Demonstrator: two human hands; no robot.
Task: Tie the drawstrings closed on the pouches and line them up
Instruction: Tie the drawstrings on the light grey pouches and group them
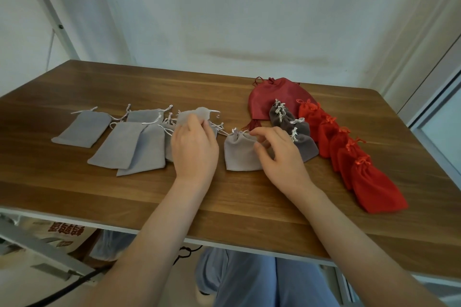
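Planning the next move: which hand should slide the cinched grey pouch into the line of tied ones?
Right. The right hand grips the cinched grey pouch, next to the dark grey row. The left hand is occupied, holding another grey pouch.

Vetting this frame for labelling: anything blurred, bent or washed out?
Head view: soft even light, faint shadows; wide-angle stretch toward the corners; the pale pouch gripped by the left hand looks blurred; the grey pouch at the right hand and the red pouches read sharp; no glare on the table.
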